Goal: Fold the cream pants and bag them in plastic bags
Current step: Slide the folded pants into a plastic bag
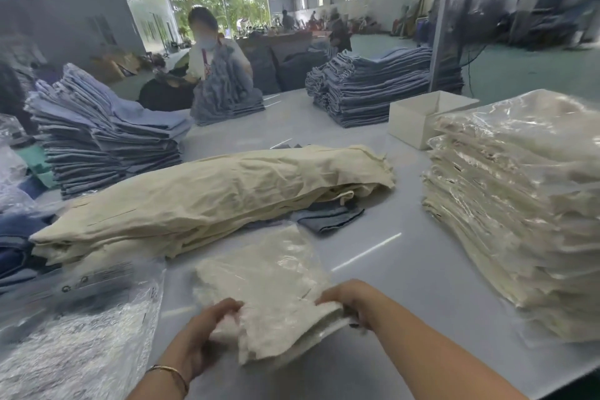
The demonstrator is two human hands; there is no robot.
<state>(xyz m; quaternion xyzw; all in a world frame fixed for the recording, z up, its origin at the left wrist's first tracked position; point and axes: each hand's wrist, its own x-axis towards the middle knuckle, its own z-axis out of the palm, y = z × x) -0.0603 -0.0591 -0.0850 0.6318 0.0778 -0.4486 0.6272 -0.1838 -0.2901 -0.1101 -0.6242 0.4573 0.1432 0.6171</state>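
Near the front edge of the white worktop, the left hand curls its fingers onto the near left corner of the folded cream pants, which sit inside a clear plastic bag. At the near right corner the right hand grips the bundle — both hands lie at its open end. Beyond it lies a heap of unfolded cream pants; to the right stands a stack of bagged pants.
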